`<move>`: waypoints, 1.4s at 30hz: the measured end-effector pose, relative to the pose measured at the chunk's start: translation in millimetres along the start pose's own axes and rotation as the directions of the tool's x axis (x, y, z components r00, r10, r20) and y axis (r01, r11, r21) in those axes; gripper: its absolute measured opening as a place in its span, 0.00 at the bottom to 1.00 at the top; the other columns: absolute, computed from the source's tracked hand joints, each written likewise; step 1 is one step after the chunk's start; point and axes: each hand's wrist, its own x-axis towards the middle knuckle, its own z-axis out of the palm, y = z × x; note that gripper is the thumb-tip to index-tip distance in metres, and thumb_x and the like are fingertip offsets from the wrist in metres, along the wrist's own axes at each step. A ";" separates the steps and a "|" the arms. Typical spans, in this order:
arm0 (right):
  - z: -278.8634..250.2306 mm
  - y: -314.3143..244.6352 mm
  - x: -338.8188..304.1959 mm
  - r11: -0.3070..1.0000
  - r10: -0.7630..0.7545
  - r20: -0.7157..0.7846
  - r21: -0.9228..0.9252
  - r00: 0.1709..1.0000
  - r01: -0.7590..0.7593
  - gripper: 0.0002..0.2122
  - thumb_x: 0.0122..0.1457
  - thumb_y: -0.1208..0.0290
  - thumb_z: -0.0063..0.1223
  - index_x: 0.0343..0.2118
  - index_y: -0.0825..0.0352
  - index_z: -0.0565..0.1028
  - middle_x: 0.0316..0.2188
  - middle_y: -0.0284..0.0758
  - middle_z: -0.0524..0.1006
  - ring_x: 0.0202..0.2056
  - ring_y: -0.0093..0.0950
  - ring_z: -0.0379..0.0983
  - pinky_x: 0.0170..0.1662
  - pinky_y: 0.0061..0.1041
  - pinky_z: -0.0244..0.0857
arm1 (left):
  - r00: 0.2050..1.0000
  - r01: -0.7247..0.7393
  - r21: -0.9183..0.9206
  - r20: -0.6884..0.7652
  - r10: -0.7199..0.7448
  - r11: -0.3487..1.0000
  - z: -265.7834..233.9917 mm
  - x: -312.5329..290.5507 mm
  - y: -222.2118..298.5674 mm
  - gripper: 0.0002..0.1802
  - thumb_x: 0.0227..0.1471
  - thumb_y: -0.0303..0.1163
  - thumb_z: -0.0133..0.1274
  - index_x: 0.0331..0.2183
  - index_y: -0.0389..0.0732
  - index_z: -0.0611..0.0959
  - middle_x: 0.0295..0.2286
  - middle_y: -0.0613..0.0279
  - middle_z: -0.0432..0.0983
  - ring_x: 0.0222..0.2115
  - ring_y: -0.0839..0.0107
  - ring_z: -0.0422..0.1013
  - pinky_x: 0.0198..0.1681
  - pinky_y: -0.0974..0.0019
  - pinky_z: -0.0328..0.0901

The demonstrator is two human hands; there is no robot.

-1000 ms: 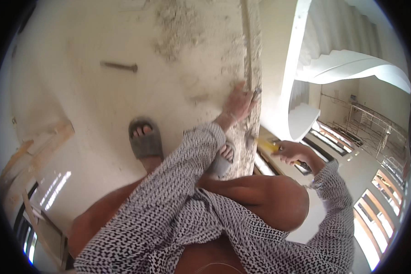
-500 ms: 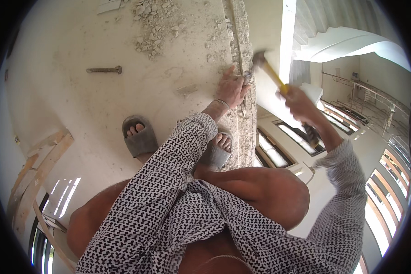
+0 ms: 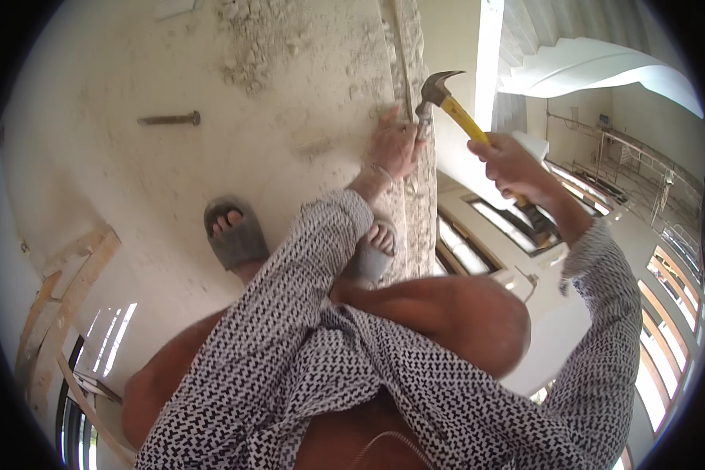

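Right hand [image 3: 511,163] grips hammer [image 3: 446,102]; left hand [image 3: 394,146] on ledge [image 3: 305,157]

The right hand [image 3: 511,163] grips a yellow hammer [image 3: 454,110] above the slab's [image 3: 172,180] edge, where the left hand [image 3: 395,145] rests near a long bolt [image 3: 168,119].

One head-worn fisheye looks steeply down, close over the ledge [image 3: 211,172]

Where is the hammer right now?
The yellow-handled hammer is in the right hand, upper centre-right of the head view, its head just above the left hand at the concrete ledge's edge.
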 end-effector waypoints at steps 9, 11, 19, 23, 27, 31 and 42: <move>-14.8 -0.2 19.5 0.875 0.027 -0.346 0.462 0.938 0.145 0.09 0.70 0.65 0.48 0.41 0.66 0.73 0.25 0.28 0.72 0.23 0.18 0.70 0.23 0.17 0.64 | 1.000 0.014 -0.077 -0.020 -0.016 0.997 21.8 -3.5 2.5 0.21 0.60 0.46 0.54 0.36 0.34 0.78 0.28 0.48 0.77 0.35 0.50 0.75 0.61 0.50 0.58; 28.0 11.9 -15.9 0.901 0.409 0.255 0.037 0.876 -0.431 0.14 0.68 0.64 0.49 0.50 0.68 0.72 0.23 0.27 0.70 0.19 0.17 0.68 0.18 0.18 0.61 | 0.999 -0.028 -0.030 -0.043 0.026 0.999 27.1 -4.3 3.5 0.21 0.59 0.47 0.55 0.35 0.34 0.78 0.28 0.49 0.77 0.35 0.51 0.75 0.61 0.50 0.59; -62.3 -25.3 24.9 0.846 -0.082 -0.530 0.410 0.844 0.340 0.13 0.68 0.59 0.48 0.38 0.66 0.74 0.23 0.27 0.69 0.21 0.18 0.66 0.22 0.19 0.62 | 1.000 -0.004 -0.116 -0.004 0.004 0.993 18.8 -5.4 0.6 0.19 0.58 0.46 0.56 0.33 0.36 0.80 0.29 0.52 0.78 0.37 0.55 0.76 0.66 0.52 0.51; 37.7 18.0 -9.2 0.921 0.379 0.204 0.010 0.902 -0.389 0.16 0.69 0.58 0.50 0.46 0.69 0.71 0.24 0.27 0.70 0.18 0.17 0.66 0.16 0.19 0.61 | 0.999 -0.027 -0.044 -0.022 0.026 0.999 26.5 -1.7 0.8 0.19 0.59 0.45 0.55 0.33 0.37 0.80 0.29 0.54 0.78 0.37 0.58 0.76 0.67 0.51 0.50; -42.7 -0.6 18.6 0.996 0.057 0.049 0.068 0.997 -0.060 0.14 0.69 0.57 0.51 0.45 0.64 0.71 0.21 0.22 0.66 0.15 0.15 0.61 0.15 0.18 0.57 | 0.956 -0.093 0.102 -0.267 0.117 0.990 39.0 -7.8 -7.7 0.18 0.60 0.45 0.54 0.34 0.38 0.80 0.28 0.56 0.78 0.36 0.60 0.75 0.67 0.51 0.50; -81.4 -2.3 41.9 0.820 -0.173 -0.447 0.429 0.878 0.380 0.08 0.70 0.63 0.49 0.42 0.63 0.69 0.23 0.23 0.68 0.22 0.15 0.66 0.24 0.16 0.63 | 0.999 0.013 -0.092 0.037 -0.009 0.996 18.6 -2.1 5.2 0.19 0.60 0.44 0.53 0.37 0.35 0.81 0.30 0.54 0.79 0.40 0.58 0.75 0.67 0.51 0.49; -72.1 1.6 43.2 0.931 -0.192 -0.280 0.252 0.941 0.265 0.15 0.67 0.61 0.52 0.48 0.68 0.72 0.28 0.27 0.72 0.24 0.18 0.69 0.23 0.19 0.65 | 0.995 0.010 0.035 0.094 -0.013 0.999 5.5 1.0 11.7 0.21 0.60 0.46 0.53 0.40 0.36 0.81 0.34 0.55 0.83 0.44 0.65 0.77 0.71 0.55 0.43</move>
